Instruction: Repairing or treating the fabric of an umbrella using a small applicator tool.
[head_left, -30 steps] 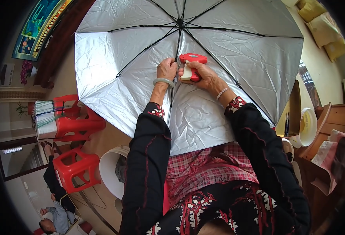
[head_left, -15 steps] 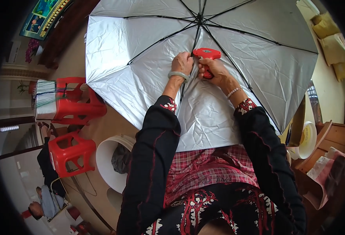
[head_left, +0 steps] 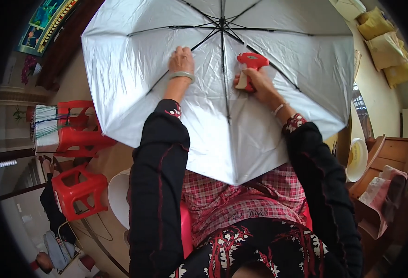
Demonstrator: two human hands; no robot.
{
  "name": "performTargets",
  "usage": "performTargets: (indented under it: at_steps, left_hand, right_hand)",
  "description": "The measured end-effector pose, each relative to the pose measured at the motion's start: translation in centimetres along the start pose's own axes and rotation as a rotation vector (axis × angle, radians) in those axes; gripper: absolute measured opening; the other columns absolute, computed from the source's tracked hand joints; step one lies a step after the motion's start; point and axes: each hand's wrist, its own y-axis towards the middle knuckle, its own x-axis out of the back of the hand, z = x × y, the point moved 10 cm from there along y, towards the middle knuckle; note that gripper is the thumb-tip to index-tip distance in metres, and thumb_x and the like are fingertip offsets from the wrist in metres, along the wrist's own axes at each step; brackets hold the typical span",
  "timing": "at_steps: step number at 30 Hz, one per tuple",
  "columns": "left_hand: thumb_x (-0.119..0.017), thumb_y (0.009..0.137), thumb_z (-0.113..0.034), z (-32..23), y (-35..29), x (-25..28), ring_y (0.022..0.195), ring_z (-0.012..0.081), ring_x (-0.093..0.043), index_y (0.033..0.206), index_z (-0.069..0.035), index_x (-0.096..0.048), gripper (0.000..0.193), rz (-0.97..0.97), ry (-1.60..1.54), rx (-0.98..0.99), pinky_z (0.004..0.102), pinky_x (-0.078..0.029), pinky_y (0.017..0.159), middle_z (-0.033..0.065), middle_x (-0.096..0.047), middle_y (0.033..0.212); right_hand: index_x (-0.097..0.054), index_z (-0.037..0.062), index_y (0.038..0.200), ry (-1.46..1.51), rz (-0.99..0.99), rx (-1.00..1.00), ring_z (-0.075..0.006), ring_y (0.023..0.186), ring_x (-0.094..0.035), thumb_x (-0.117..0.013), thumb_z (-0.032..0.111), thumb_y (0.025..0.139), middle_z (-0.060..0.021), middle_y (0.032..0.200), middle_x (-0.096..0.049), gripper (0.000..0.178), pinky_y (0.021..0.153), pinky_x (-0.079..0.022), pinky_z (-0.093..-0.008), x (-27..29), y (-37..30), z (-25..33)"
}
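An opened umbrella with a silver lining (head_left: 199, 134) lies inner side up across my lap, its black ribs spreading from the hub (head_left: 222, 23). My left hand (head_left: 181, 62), with a pale bangle at its wrist, is closed around a rib left of the hub; its fingertips are hidden. My right hand (head_left: 256, 82) grips a red pistol-shaped hand tool (head_left: 253, 60) by its handle. That tool sits right of the rib (head_left: 224, 78) running down toward me, apart from my left hand.
At left stand red plastic stools (head_left: 79, 192), one bearing a white block with green strands (head_left: 46, 127). A white bin (head_left: 119, 199) is beside my left arm. To the right are a white bucket (head_left: 357, 160), a wooden chair (head_left: 396, 153) and yellow cushions (head_left: 375, 23). Another person (head_left: 58, 245) sits far left.
The umbrella has turned and shifted left; one corner now points at my lap. My left hand has moved left, away from the tool. My right hand keeps hold of the red tool.
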Motion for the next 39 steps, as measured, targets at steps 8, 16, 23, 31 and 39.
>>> performTargets:
  at_steps: [8,16,23,31,39]
  left_hand:
    - [-0.055,0.068,-0.021,-4.0,-5.6,-4.3,0.077,0.0342,-0.058,0.075,0.001,-0.056,0.023,0.362,-0.608,0.132,0.0389,-0.045,0.069,0.0213,-0.059,0.079]
    - [-0.053,0.072,-0.022,-3.2,-5.5,-3.3,0.073,0.0319,-0.058,0.086,-0.001,-0.058,0.026,0.037,-0.62,0.08,0.0369,-0.045,0.065,0.0183,-0.06,0.077]
    - [-0.048,0.073,-0.019,-4.3,-5.6,-3.7,0.08,0.0357,-0.057,0.088,-0.001,-0.059,0.026,0.235,-0.582,0.145,0.0411,-0.045,0.071,0.0209,-0.059,0.087]
    - [-0.048,0.073,-0.018,-4.0,-5.6,-3.5,0.081,0.0361,-0.056,0.088,0.0,-0.058,0.025,0.117,-0.582,0.074,0.0414,-0.045,0.072,0.0204,-0.059,0.088]
    - [-0.049,0.075,-0.02,-4.3,-5.6,-4.0,0.08,0.0339,-0.057,0.091,-0.003,-0.059,0.026,0.161,-0.569,0.062,0.0379,-0.045,0.071,0.0193,-0.059,0.086]
  right_hand:
    - [-0.045,-0.0027,0.09,0.06,-0.074,-0.054,-0.0215,0.057,-0.058,-0.048,0.006,0.074,-0.0115,0.073,-0.055,0.018,0.051,-0.05,-0.0314,-4.5,-0.4,-2.7]
    - [-0.047,-0.0033,0.095,-0.024,-0.02,-0.092,-0.0227,0.063,-0.06,-0.049,0.007,0.076,-0.0123,0.077,-0.058,0.022,0.059,-0.051,-0.033,-5.7,-1.3,-2.1]
    - [-0.044,-0.0023,0.103,0.342,0.143,-0.253,-0.0248,0.072,-0.061,-0.049,0.009,0.079,-0.0147,0.084,-0.058,0.028,0.069,-0.052,-0.0381,-5.1,-1.2,-3.2]
    - [-0.044,-0.0011,0.103,0.422,0.259,-0.284,-0.0261,0.073,-0.061,-0.048,0.009,0.079,-0.0154,0.082,-0.059,0.026,0.07,-0.052,-0.0397,-5.3,-1.0,-3.1]
    - [-0.044,-0.0003,0.103,0.358,0.253,-0.314,-0.0252,0.072,-0.061,-0.048,0.009,0.079,-0.0147,0.082,-0.059,0.026,0.071,-0.051,-0.0398,-5.5,-0.6,-3.4]
